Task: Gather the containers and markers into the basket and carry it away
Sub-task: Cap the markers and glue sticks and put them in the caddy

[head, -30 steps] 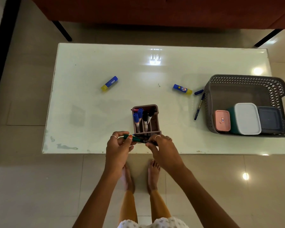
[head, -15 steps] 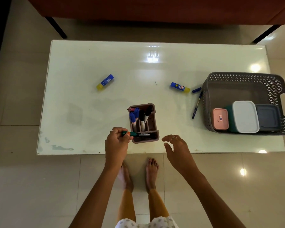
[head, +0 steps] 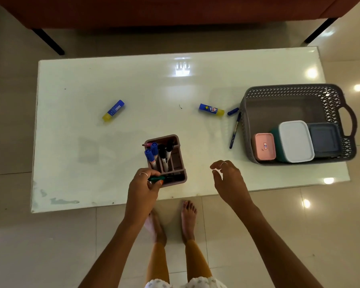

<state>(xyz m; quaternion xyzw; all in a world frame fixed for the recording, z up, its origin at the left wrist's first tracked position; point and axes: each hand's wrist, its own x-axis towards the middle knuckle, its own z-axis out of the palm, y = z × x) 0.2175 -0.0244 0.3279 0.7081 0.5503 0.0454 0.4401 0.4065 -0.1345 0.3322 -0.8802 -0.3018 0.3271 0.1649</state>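
Note:
A brown marker holder (head: pixel 176 157) stands near the table's front edge with blue and black markers (head: pixel 154 152) upright in it. My left hand (head: pixel 142 189) grips a green marker (head: pixel 157 179) that lies across the holder's front slot. My right hand (head: pixel 229 179) hovers open to the right of the holder, holding nothing. The grey basket (head: pixel 297 90) sits at the table's right end with a pink container (head: pixel 263 146), a white-lidded container (head: pixel 295 141) and a grey container (head: pixel 324 139) inside.
Two blue-and-yellow glue sticks (head: pixel 113 110) (head: pixel 211 110), a blue pen (head: pixel 234 130) and a blue cap (head: pixel 232 111) lie on the white table (head: pixel 92 142). A red sofa (head: pixel 175 9) stands behind it. My bare feet (head: pixel 188 217) are on the tiled floor.
My right hand let go of the green marker and moved right, opening. My left hand lowered the marker into the holder's front slot.

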